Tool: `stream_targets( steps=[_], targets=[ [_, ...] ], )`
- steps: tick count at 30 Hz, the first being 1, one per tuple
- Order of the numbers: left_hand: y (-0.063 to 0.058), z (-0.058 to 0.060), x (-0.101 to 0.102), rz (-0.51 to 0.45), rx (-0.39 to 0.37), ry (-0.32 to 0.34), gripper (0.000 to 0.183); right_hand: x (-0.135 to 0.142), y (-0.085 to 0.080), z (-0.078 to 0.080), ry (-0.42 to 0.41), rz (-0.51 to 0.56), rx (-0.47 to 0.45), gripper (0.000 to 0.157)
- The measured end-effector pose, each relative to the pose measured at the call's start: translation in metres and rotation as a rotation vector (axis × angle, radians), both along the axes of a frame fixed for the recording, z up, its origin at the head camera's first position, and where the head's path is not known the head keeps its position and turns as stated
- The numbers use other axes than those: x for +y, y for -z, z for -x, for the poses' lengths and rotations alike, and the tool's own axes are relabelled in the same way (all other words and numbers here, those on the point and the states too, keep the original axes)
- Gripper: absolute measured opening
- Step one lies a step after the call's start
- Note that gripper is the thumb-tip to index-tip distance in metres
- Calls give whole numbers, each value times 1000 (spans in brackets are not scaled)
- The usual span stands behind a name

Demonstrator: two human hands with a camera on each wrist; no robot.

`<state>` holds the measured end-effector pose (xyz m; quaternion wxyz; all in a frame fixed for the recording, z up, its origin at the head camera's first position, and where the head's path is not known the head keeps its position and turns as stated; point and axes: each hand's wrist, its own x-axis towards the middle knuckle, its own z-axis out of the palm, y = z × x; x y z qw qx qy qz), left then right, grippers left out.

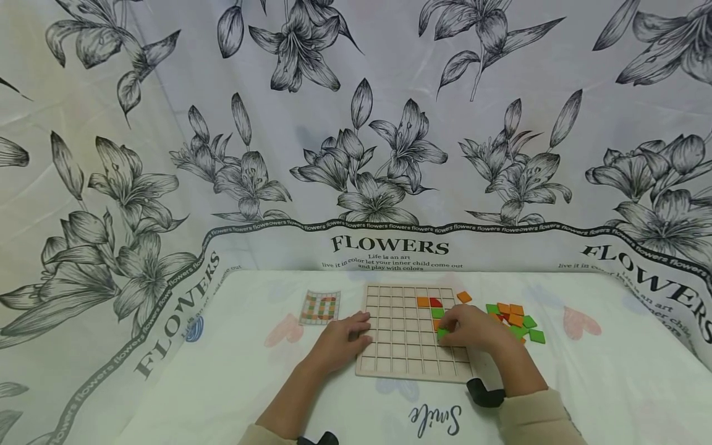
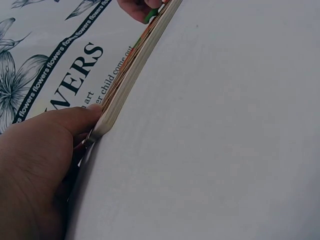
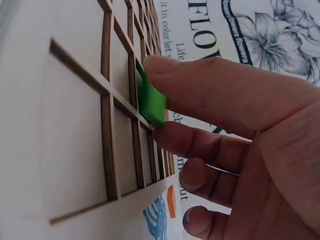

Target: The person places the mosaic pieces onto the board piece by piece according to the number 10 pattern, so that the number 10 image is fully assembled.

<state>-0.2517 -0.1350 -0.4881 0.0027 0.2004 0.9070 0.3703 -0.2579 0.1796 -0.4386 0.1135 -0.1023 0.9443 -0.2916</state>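
A wooden grid board (image 1: 389, 366) lies on the table, with a few orange, red and green squares set in cells at its right. My left hand (image 1: 342, 340) holds the board's left edge, its thumb against the rim in the left wrist view; some of its fingers are hidden there. Over the right part of the grid, my right hand (image 1: 473, 327) pinches a green square tile (image 3: 152, 102) between thumb and index finger. That tile is tilted against the cell dividers in the right wrist view. The other fingers of this hand are curled.
A small pattern card (image 1: 319, 308) with coloured squares lies left of the board. Loose green, orange and red tiles (image 1: 516, 309) are piled to the right. A single orange tile (image 1: 464, 297) lies by the far right corner. A flower-print cloth (image 1: 367, 185) hangs behind.
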Motion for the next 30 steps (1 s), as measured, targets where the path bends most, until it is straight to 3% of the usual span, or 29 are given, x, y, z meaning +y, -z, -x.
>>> stream_targets(
  steps=[6,21,26,30],
  targets=[
    [-1,-1,0,-7,-11,0,37,-3,2,1,8,-9,-21,19],
    [-2,-3,0,-9,-16,0,37,-3,3,1,3,-15,25,13],
    [-2,-3,0,-7,-13,4,37,13,-2,5,62,-10,46,13],
    [-3,-3,0,-5,-6,5,36,40,-10,5,148,-5,88,29]
  ],
)
